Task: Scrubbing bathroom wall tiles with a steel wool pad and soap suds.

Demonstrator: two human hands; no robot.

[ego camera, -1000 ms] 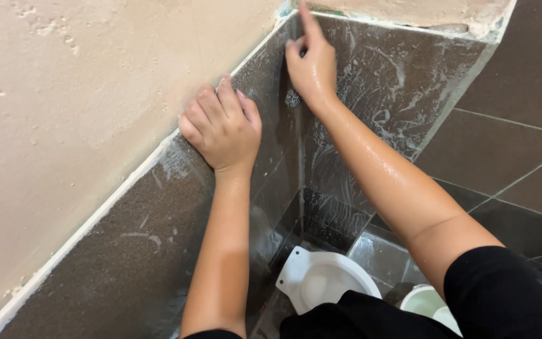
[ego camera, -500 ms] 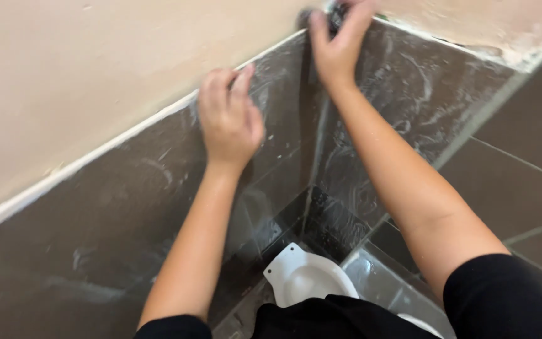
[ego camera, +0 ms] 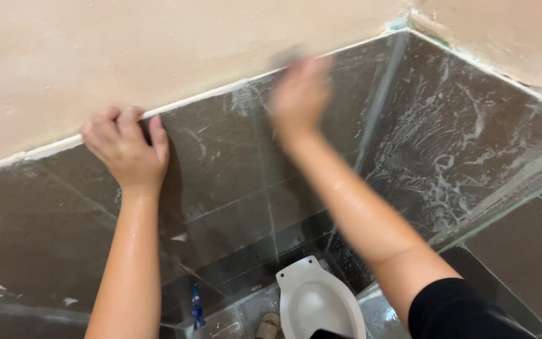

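My left hand [ego camera: 127, 147] rests against the dark brown wall tiles [ego camera: 221, 150], its fingers curled at the white top edge of the tiling, with nothing in it. My right hand [ego camera: 299, 94] is motion-blurred against the same tiled wall, just under that top edge and left of the corner. A small dark pad [ego camera: 291, 56] shows as a grey smear at its fingertips. My right forearm is wet.
Beige plaster wall [ego camera: 158, 50] runs above the tiles. Soapy white streaks [ego camera: 446, 157] cover the tiled wall right of the corner. Below stand a white toilet bowl [ego camera: 318, 301], a blue object [ego camera: 197, 307] and a brownish item [ego camera: 270, 325] on the wet floor.
The view has swung left, away from the corner. My right hand has swept left and down from the corner along the tile top. My left hand has shifted left along the tile edge.
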